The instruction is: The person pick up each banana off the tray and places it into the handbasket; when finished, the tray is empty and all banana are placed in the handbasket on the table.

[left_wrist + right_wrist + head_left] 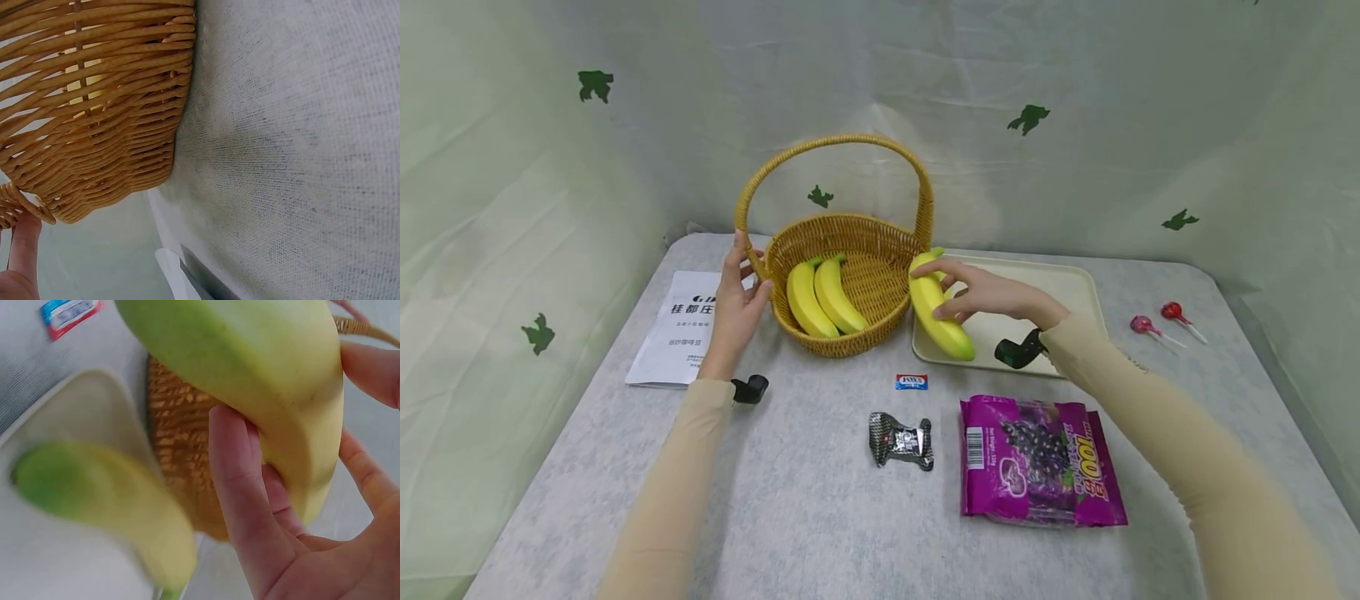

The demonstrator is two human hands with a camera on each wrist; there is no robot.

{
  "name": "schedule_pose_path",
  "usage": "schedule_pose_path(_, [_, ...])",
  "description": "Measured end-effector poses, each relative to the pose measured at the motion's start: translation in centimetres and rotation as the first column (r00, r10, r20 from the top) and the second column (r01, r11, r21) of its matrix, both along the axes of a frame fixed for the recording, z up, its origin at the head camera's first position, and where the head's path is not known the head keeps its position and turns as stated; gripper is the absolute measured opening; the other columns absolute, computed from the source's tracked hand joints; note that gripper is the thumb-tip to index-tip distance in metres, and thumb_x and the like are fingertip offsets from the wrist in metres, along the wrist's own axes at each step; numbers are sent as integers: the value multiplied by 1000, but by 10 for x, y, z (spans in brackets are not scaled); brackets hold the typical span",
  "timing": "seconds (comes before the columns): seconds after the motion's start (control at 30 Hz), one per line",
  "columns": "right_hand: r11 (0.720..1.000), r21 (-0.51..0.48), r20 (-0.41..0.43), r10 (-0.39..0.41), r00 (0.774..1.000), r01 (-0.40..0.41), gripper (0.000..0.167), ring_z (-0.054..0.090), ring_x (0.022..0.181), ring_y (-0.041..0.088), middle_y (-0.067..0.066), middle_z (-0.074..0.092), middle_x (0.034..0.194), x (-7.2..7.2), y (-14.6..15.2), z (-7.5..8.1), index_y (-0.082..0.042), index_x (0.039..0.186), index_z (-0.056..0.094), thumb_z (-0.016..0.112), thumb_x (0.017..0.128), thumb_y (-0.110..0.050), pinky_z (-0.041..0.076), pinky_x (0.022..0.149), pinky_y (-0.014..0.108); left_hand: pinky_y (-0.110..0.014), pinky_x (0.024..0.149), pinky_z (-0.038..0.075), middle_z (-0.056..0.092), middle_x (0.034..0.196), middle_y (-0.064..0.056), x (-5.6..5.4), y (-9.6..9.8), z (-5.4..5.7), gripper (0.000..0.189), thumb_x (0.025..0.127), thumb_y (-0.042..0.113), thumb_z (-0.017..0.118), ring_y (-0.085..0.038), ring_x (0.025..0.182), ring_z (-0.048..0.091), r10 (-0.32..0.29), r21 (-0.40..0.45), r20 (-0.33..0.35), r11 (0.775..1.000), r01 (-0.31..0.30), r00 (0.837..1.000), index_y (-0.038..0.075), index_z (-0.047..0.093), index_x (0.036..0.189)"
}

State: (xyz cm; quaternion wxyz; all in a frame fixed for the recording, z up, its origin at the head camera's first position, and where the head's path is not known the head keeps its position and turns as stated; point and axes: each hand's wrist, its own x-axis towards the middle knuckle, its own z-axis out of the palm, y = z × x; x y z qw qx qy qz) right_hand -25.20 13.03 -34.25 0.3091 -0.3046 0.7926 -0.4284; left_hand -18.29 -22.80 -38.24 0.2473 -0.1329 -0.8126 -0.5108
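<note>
My left hand [739, 302] grips the wicker basket [824, 343] at the left foot of its tall handle; in the left wrist view a finger [25, 247] is against the weave there. Two yellow bananas [824, 298] lie side by side in the basket's left half. My right hand [988, 293] holds another banana [934, 310] between thumb and fingers, by the basket's right rim and over the left end of a cream tray [1063, 282]. Below that hand, the right wrist view shows one more banana [119, 500], blurred, at the tray; the head view hides it.
A purple candy bag [1037, 462] lies at front right. Left of it are a black-and-silver wrapped sweet [901, 442] and a small blue-red packet [912, 382]. Two lollipops [1165, 323] lie far right. A white printed bag [681, 329] lies left of the basket.
</note>
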Motion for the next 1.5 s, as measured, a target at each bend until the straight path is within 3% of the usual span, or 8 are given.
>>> schedule_pose_path(0.2, [1000, -15, -17, 28, 999, -28, 64, 54, 92, 27, 18, 40, 124, -5, -27, 3, -24, 145, 39, 66, 88, -19, 54, 78, 42, -28, 92, 47, 38, 135, -26, 0, 0, -1, 87, 92, -12, 49, -46, 119, 44, -8, 13, -9, 1000, 8, 1000, 46, 19, 150])
schedule_pose_path(0.37, [999, -39, -17, 28, 999, -29, 62, 49, 79, 24, 18, 41, 110, -13, -48, 7, -24, 144, 40, 65, 88, -17, 51, 78, 51, -23, 90, 46, 37, 134, -26, -1, 0, -1, 84, 93, -12, 49, -48, 119, 43, -13, 24, -12, 1000, 13, 1000, 40, 19, 151])
schedule_pose_path(0.63, [997, -75, -35, 5, 999, -8, 60, 43, 63, 27, 11, 45, 84, -31, -80, 8, -19, 145, 40, 63, 89, -12, 45, 56, 34, -21, 89, 46, 38, 137, -22, -20, -13, -26, 89, 93, -10, 51, -45, 120, 44, -4, 29, -28, 1000, 5, 1000, 52, 18, 147])
schedule_pose_path(0.73, [997, -79, -50, -10, 999, 7, 58, 40, 62, 27, 9, 43, 78, -36, -89, 10, -19, 144, 40, 61, 90, -11, 42, 59, 39, -22, 89, 46, 39, 137, -19, -21, -14, -27, 88, 93, -7, 52, -42, 120, 45, -3, 36, -13, 999, 3, 1000, 54, 17, 146])
schedule_pose_path(0.97, [997, -56, -58, -64, 996, 60, 56, 37, 63, 22, 7, 40, 77, -45, -105, 8, -23, 143, 41, 58, 91, -13, 41, 61, 35, -24, 90, 47, 39, 136, -19, -20, -15, -26, 85, 93, -7, 52, -37, 120, 47, 4, 30, -12, 1000, -4, 1000, 49, 18, 149])
schedule_pose_path(1.2, [996, 0, -58, -90, 994, 90, 56, 36, 62, 15, 6, 40, 78, -48, -118, -2, -19, 145, 40, 56, 92, -11, 43, 69, 48, -22, 90, 47, 39, 136, -21, -20, -14, -26, 85, 93, -9, 51, -41, 121, 45, -3, 28, -28, 1000, 4, 1000, 47, 18, 150])
schedule_pose_path(1.3, [997, 32, -81, -74, 994, 77, 57, 35, 59, 14, 5, 38, 76, -49, -121, -7, -18, 145, 40, 55, 91, -10, 42, 65, 44, -24, 90, 47, 38, 134, -27, -13, -7, -16, 85, 93, -11, 49, -46, 120, 44, -17, 32, -41, 999, 18, 999, 43, 18, 151])
schedule_pose_path(1.5, [988, 150, -64, -18, 998, 27, 60, 31, 53, 9, 6, 39, 79, -47, -127, -16, -15, 147, 37, 53, 90, -4, 34, 58, 33, -27, 93, 47, 37, 133, -31, -2, 1, -1, 90, 92, -12, 49, -49, 119, 43, -25, 42, -23, 999, 26, 999, 55, 20, 146])
